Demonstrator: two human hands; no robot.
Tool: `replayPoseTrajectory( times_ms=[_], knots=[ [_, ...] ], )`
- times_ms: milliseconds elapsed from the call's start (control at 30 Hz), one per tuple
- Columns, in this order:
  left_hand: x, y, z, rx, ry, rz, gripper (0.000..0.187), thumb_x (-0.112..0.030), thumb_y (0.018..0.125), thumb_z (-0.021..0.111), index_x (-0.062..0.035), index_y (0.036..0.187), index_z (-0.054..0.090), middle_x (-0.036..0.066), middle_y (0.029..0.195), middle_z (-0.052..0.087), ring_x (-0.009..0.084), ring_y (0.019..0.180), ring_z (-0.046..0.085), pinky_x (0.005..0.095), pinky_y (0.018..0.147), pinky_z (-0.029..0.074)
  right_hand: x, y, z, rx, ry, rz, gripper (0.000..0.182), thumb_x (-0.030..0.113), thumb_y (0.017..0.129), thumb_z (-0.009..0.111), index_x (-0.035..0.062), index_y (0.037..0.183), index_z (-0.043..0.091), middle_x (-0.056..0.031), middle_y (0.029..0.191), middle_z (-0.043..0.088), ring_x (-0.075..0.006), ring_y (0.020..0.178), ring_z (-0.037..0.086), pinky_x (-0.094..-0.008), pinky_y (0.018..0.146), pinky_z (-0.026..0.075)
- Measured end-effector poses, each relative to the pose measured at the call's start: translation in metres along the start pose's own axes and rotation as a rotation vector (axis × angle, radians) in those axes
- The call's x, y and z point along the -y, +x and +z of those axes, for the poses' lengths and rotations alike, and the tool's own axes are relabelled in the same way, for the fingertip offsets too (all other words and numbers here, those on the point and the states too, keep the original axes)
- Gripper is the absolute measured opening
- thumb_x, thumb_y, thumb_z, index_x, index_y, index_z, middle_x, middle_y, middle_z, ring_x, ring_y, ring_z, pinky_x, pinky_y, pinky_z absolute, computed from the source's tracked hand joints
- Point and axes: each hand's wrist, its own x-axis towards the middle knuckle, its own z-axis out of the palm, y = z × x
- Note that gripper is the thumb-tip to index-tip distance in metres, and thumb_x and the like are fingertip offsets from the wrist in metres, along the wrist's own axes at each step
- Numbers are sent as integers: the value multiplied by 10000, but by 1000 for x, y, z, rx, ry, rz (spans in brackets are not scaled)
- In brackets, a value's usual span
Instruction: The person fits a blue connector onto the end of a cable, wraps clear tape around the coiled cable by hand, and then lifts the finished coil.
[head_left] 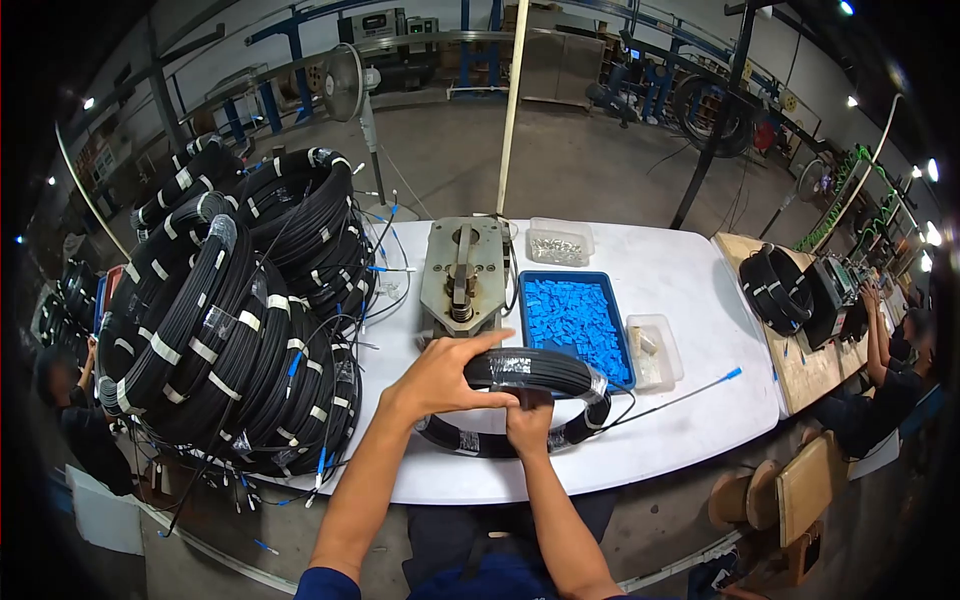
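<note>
A coil of black cable, bound with clear tape and white bands, stands tilted over the front of the white table. My left hand grips its left side, fingers over the top and thumb below. Within the ring, my right hand is closed against the coil; its fingertips are hidden behind the cable. One cable end with a blue connector sticks out to the right. Just beyond the coil stands a metal press-like machine, its lower part partly covered by my left hand.
Large stacked black cable coils crowd the left side. Right of the machine sit a blue tray of small blue pieces and clear plastic boxes. Another person works at a wooden table on the right; a fan stands behind.
</note>
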Motion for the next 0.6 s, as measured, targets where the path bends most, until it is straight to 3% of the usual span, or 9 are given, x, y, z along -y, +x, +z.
replayPoseTrajectory(
  times_ms=[100,267,300,333,400,467,500,533,600],
  knots=[
    [3,-7,6,-70,110,49,699,-484,720,825,-93,1268,637,174,857,692,343,742,674,406,706,540,-10,16,12,-60,-120,-120,187,55,817,663,14,999,674,-151,1024,662,-283,952,638,-378,868,485],
    [-1,-14,7,-99,148,60,666,-467,756,804,-128,1300,625,160,800,671,341,680,658,418,655,532,-11,52,17,86,-154,-238,138,153,796,682,75,906,653,-112,933,589,-268,941,602,-384,829,494],
    [-5,-15,5,-88,161,52,668,-464,759,802,-127,1307,620,159,794,668,342,676,655,415,651,530,-5,57,14,103,-286,-415,169,191,774,695,68,884,661,-115,959,601,-262,959,603,-397,831,502],
    [-7,-15,4,-77,173,44,670,-461,763,800,-126,1313,616,157,788,664,343,672,652,413,647,529,0,62,14,100,-287,-418,169,191,774,695,68,884,661,-115,959,601,-262,959,603,-397,831,502],
    [-4,-16,6,-75,168,51,657,-460,767,797,-119,1300,622,151,783,660,339,666,649,408,642,529,6,70,13,126,-279,-479,90,127,798,700,64,861,691,-103,987,634,-220,959,622,-319,826,510],
    [-7,-16,7,-63,210,71,650,-467,764,799,-109,1280,631,145,792,664,337,666,649,404,639,531,0,73,11,104,-271,-420,108,108,797,705,58,892,716,-113,1017,630,-224,979,622,-313,821,515],
    [-14,-14,6,-47,210,50,649,-379,723,849,-59,1250,644,127,823,681,302,680,656,370,658,529,0,75,12,72,-133,-362,158,42,742,727,57,899,726,-106,1014,623,-210,961,630,-300,795,527],
    [-13,-12,7,-48,207,54,649,-379,723,849,-59,1250,644,127,823,681,302,680,656,370,658,529,1,78,12,41,6,-305,233,-23,688,749,57,907,735,-100,1010,616,-197,943,639,-286,768,538],
    [-12,-11,8,-45,198,80,644,-384,723,848,-52,1238,647,129,835,686,303,686,660,374,658,527,-9,83,7,53,-40,-302,220,-26,713,750,49,919,745,-96,1032,610,-169,897,640,-257,741,533]
  ],
)
